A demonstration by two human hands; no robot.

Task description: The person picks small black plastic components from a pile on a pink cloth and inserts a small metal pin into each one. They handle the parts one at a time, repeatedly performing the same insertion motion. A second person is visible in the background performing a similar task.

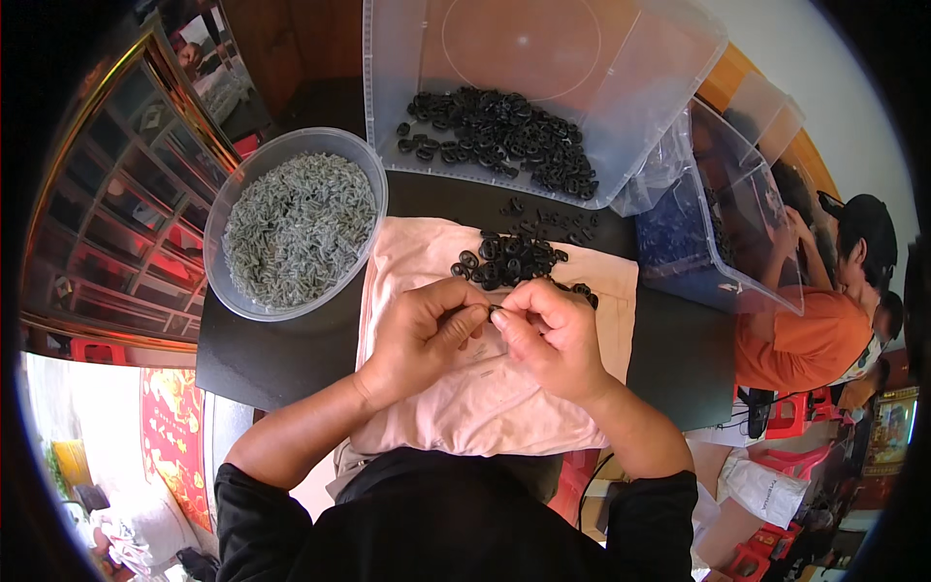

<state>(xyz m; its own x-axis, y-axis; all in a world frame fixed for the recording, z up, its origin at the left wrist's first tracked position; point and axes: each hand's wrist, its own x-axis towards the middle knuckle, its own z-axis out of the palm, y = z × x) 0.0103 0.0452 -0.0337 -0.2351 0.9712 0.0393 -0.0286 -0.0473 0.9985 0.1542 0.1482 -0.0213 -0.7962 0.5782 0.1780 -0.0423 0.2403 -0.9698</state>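
Both the left hand [422, 335] and right hand [555, 341] pinch a small black piece [496, 309] between fingertips over a pink cloth [485, 417], near a heap of black rings [511, 260]; a round tub [217, 231] of grey pieces [301, 233] stands leftward on the dark bench [689, 359].

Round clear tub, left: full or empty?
Not empty: small grey pieces spread nearly wall to wall inside the round clear tub; their depth can't be told.
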